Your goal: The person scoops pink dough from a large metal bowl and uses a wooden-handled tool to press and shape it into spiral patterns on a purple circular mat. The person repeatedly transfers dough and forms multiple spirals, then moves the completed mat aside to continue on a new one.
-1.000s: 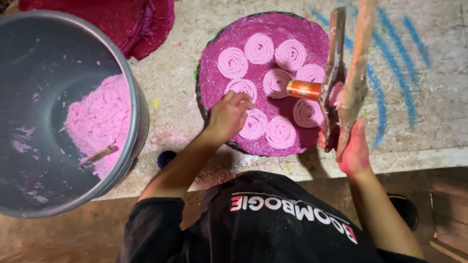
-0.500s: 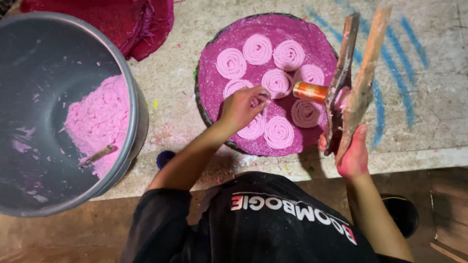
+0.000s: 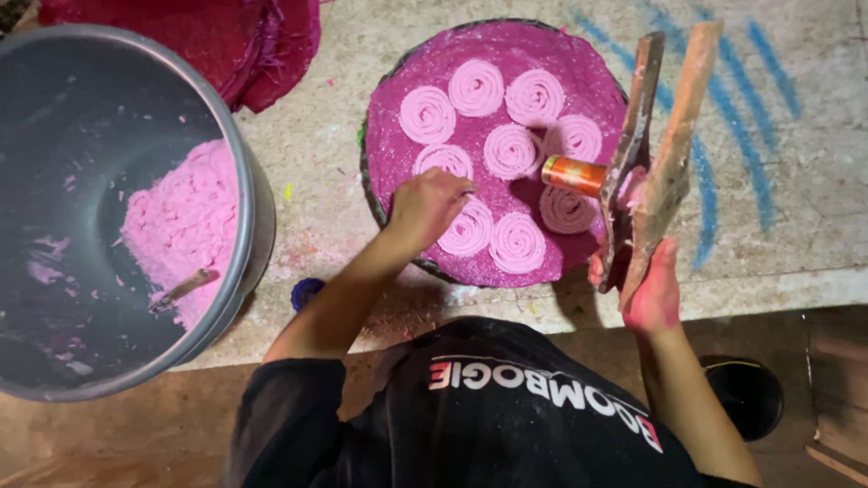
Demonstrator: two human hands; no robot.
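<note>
Nine pink dough spirals [image 3: 512, 149] are seen on a round magenta tray [image 3: 579, 63], just ahead of both hands. L hand [image 3: 425, 206], arm stretched fwd, fingers curled loosely, is laid on the tray by the near-left spiral; whether dough is pinched can't be told. R hand [image 3: 653, 294] is closed round two wooden press handles [image 3: 660, 154], tilted up, w/ one orange cylinder [image 3: 571, 174] at their base. One grey bucket [image 3: 258, 194] w/ pink dough [image 3: 181, 221] is set far left on the counter [image 3: 316, 172].
</note>
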